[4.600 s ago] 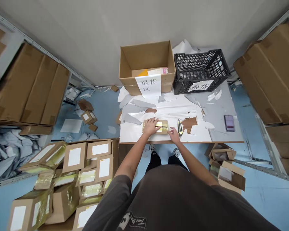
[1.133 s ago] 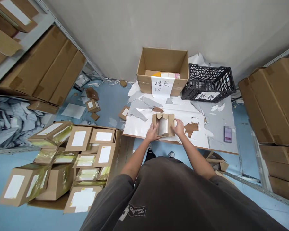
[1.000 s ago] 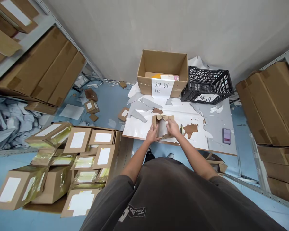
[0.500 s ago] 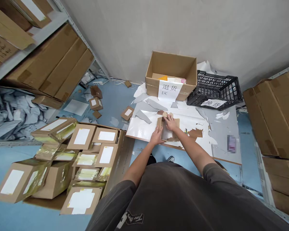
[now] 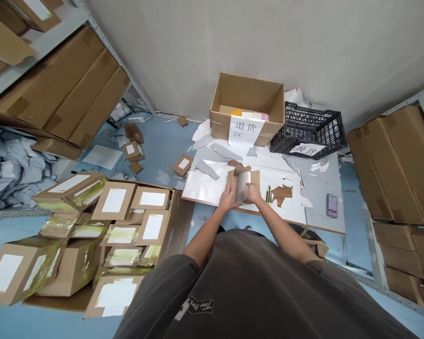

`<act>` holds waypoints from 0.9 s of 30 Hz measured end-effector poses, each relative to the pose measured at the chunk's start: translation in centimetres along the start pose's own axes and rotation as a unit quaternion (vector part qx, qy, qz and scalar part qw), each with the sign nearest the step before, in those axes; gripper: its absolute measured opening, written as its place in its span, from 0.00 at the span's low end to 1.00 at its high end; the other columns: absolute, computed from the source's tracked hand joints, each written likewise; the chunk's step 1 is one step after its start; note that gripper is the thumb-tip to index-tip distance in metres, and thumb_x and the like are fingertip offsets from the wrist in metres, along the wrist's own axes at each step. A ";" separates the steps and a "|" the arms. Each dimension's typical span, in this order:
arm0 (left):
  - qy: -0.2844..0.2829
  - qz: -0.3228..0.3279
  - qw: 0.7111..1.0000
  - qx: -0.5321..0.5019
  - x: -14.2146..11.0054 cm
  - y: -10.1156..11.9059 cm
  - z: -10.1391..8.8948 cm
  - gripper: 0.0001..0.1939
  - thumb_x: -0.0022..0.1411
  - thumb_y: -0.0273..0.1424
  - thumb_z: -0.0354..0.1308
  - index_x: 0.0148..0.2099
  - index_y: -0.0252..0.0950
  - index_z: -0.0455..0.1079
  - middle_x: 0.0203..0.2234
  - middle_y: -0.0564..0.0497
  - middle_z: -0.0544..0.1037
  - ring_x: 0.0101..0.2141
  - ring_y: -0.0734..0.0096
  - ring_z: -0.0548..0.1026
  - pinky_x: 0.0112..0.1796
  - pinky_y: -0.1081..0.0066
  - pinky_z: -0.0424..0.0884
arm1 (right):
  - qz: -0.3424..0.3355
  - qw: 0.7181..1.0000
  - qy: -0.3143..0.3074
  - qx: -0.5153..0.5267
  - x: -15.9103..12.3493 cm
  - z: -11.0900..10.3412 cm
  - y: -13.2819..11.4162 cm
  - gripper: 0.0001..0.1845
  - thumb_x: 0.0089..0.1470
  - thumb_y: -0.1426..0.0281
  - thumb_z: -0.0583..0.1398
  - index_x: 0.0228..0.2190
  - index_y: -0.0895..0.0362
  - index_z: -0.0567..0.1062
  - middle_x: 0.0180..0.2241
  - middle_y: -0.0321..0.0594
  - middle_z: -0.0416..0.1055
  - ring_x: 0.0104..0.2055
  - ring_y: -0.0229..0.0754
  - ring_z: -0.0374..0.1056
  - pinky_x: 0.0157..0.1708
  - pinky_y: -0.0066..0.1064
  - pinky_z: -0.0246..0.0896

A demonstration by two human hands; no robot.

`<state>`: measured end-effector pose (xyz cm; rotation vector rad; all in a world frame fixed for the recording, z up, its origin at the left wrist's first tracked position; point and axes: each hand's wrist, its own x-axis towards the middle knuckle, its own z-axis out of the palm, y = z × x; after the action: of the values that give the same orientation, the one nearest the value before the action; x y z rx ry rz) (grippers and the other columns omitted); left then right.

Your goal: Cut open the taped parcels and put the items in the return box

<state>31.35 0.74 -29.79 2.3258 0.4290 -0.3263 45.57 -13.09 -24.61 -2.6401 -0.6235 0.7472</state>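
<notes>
A small opened cardboard box (image 5: 231, 178) lies on the table in front of me with its flaps spread. Inside it is a pale, smooth, greyish-white item (image 5: 243, 181), whose kind I cannot make out. My left hand (image 5: 228, 197) grips the box's left near side. At the right, the fingers of my right hand (image 5: 253, 193) reach into the box and close on the pale item's right edge. A utility knife (image 5: 269, 194) with a yellow-green part lies just right of that hand, beside a torn brown cardboard scrap (image 5: 282, 194).
Behind stand a large carton (image 5: 249, 94) with a paper sign and a black plastic crate (image 5: 309, 129). Torn paper (image 5: 208, 169) litters the white table (image 5: 198, 190). At left, a big carton holds several labelled parcels (image 5: 113, 200). Shelves with boxes (image 5: 392, 169) flank both sides.
My right hand has drawn back from the box's far flap toward me, to the pale item. That item now shows more plainly. My left hand stays on the box; the whole view has shifted slightly.
</notes>
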 end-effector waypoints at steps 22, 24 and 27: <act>0.062 0.035 0.997 -0.039 0.1 -0.3 1.6 0.65 0.47 0.38 0.83 0.80 0.38 0.54 0.79 0.28 0.35 0.67 0.33 0.69 0.62 0.45 0.69 | 0.181 0.981 0.056 0.031 0.2 2.3 -4.9 0.28 0.65 0.70 0.63 0.62 0.61 0.63 0.51 0.59 0.79 0.55 0.55 0.78 0.54 0.41 0.70; 0.073 0.041 0.996 -0.015 -0.3 -0.2 0.9 0.59 0.47 0.38 0.83 0.77 0.38 0.61 0.79 0.30 0.38 0.67 0.33 0.68 0.62 0.44 0.68 | 0.180 0.981 0.056 0.042 0.2 2.6 -5.1 0.32 0.64 0.70 0.65 0.65 0.62 0.62 0.49 0.58 0.81 0.52 0.56 0.79 0.52 0.40 0.71; 0.089 0.051 0.994 0.033 -0.8 -0.3 -0.7 0.55 0.49 0.40 0.83 0.75 0.40 0.65 0.79 0.32 0.43 0.67 0.32 0.66 0.64 0.44 0.65 | 0.156 0.986 0.034 0.039 1.0 2.4 -5.8 0.32 0.62 0.69 0.67 0.64 0.63 0.67 0.51 0.61 0.80 0.54 0.59 0.79 0.52 0.41 0.72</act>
<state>30.54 1.27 -29.22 2.4420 0.3893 -0.0866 43.11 -7.26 -24.59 -2.7080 -0.1591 0.7445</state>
